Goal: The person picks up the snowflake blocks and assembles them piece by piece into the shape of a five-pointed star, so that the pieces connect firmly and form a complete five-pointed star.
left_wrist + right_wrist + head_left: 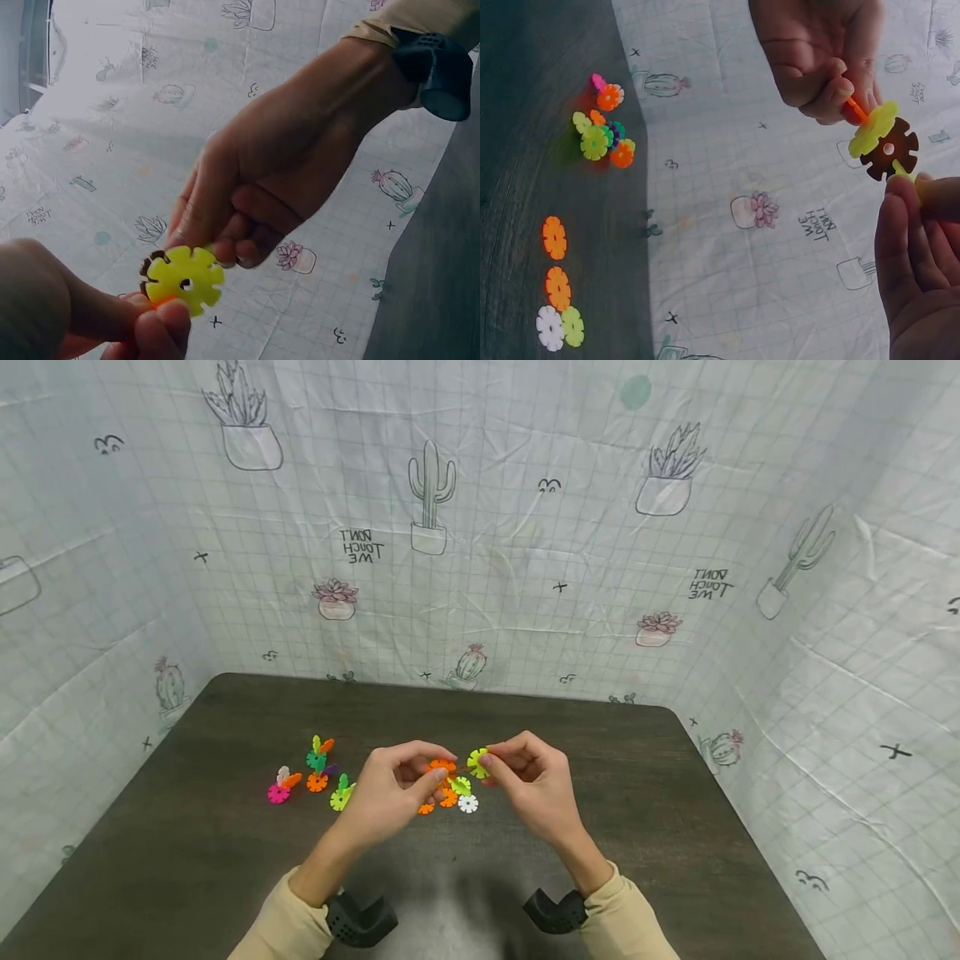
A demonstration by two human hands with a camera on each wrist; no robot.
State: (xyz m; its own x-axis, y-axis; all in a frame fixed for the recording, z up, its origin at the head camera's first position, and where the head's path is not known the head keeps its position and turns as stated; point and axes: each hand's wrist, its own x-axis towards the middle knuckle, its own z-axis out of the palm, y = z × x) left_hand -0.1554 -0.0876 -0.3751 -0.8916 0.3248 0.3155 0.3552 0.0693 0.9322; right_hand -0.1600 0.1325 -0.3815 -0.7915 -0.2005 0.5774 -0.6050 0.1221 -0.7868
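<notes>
My left hand (397,789) pinches an orange notched plastic disc (442,766) between thumb and fingers. Opposite it, the right hand (542,789) grips a yellow disc (904,171) by thumb and fingertips. In the right wrist view, a second yellow disc (874,129) and a brown disc (900,142) sit between the hands, the orange one meeting the yellow and the right hand's disc at the brown edge. In the left wrist view one yellow disc (196,270) shows face-on, overlapping a dark one. Both hands are raised above the table.
Under the hands lie loose discs: orange (554,238), another orange (558,288), white (550,328) and yellow-green (573,326). Several joined disc clusters, one with a pink base (278,793), stand at the left of the dark table (637,827). A patterned curtain (487,568) surrounds it.
</notes>
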